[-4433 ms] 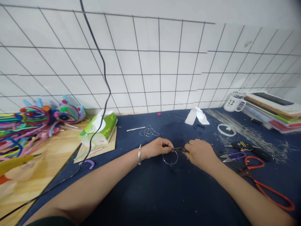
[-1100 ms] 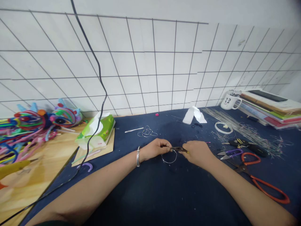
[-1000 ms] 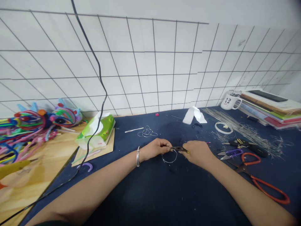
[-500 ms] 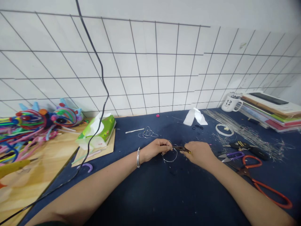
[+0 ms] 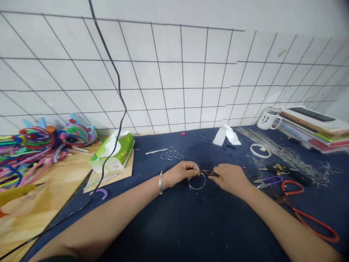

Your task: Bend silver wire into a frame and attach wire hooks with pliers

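Near the middle of the dark blue cloth, my left hand (image 5: 184, 172) pinches a thin silver wire loop (image 5: 196, 188), which hangs down just right of its fingertips. My right hand (image 5: 231, 177) is wrapped round the handles of small pliers (image 5: 208, 173) with a bit of yellow on the grip. The pliers' jaws point left and meet the top of the loop beside my left fingertips. Whether the jaws are fully closed is too small to tell.
Scissors with red handles (image 5: 316, 222), purple snips (image 5: 272, 180), a ring (image 5: 260, 150) and a wire bundle (image 5: 275, 145) lie right. A mug (image 5: 266, 120) and books stand behind. A tissue pack (image 5: 113, 151), black cable (image 5: 119, 80) and colourful crafts (image 5: 77, 134) are left. Tangled wire (image 5: 171, 154) lies behind my left hand.
The pliers' jaws have turned slightly at the top of the loop, and the loop has shifted a little. Both hands keep nearly the same place and hold.
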